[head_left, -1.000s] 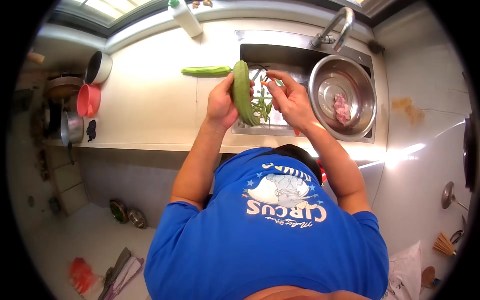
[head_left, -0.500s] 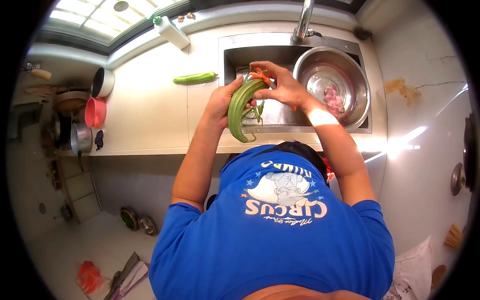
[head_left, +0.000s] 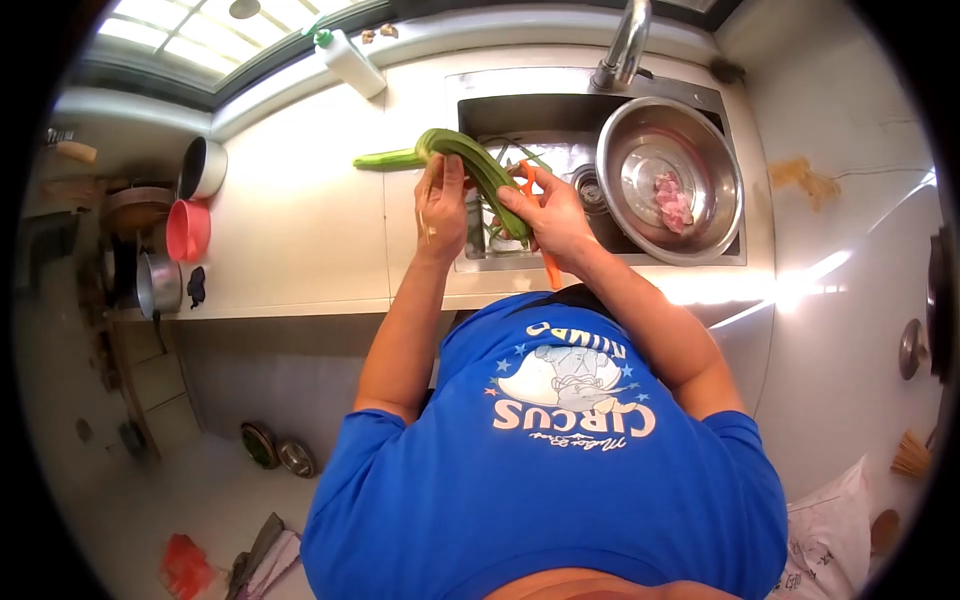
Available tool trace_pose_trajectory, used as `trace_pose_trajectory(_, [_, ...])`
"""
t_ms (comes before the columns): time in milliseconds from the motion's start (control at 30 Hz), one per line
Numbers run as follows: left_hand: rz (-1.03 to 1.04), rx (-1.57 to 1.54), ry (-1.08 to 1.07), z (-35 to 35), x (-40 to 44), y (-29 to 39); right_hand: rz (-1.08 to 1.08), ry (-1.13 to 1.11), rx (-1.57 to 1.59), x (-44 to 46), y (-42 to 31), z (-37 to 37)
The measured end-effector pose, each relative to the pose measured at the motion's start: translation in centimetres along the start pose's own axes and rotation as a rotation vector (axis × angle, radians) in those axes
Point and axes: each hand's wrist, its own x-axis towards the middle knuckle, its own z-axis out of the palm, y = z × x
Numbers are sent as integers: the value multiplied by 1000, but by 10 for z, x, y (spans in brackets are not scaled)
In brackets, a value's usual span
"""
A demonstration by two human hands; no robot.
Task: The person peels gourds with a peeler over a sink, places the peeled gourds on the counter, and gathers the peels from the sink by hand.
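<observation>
A long ridged green gourd (head_left: 478, 168) hangs slantwise over the left edge of the sink. My left hand (head_left: 442, 205) is closed round its upper left end. At its lower right end, my right hand (head_left: 548, 215) grips the gourd and also holds an orange peeler (head_left: 550, 268), whose handle sticks out below the palm. Green peelings (head_left: 515, 158) lie in the sink behind the gourd. A peeled, lighter green gourd (head_left: 385, 160) rests on the counter to the left, partly behind the held one.
The sink (head_left: 520, 105) holds a large steel bowl (head_left: 610, 150) with pink meat (head_left: 672, 203) at its right. Behind stands the faucet (head_left: 625, 45). A white bottle (head_left: 352, 66) is at the back; a red pot (head_left: 188, 231) and a black-lined pot (head_left: 203, 168) are at the left.
The held gourd has swung from a near-upright curve to a slant, its upper end now farther left. My right hand has moved down to its lower end, with the orange peeler's handle now pointing down.
</observation>
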Motion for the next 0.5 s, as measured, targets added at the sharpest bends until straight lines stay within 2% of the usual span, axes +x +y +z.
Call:
trace_pose_trajectory(100, [-116,-192,49,6,2,5,-57,-66,-107,-1,2,4])
trace_pose_trajectory(200, [-236,-217,48,-8,4,2,-38,-108,18,11,6,-3])
trace_pose_trajectory(333, [-320,-280,82,-7,5,-2,-174,84,-331,25,-4,9])
trace_pose_trajectory(500, [-418,-321,37,-2,10,-9,-361,218,-420,65,-5,11])
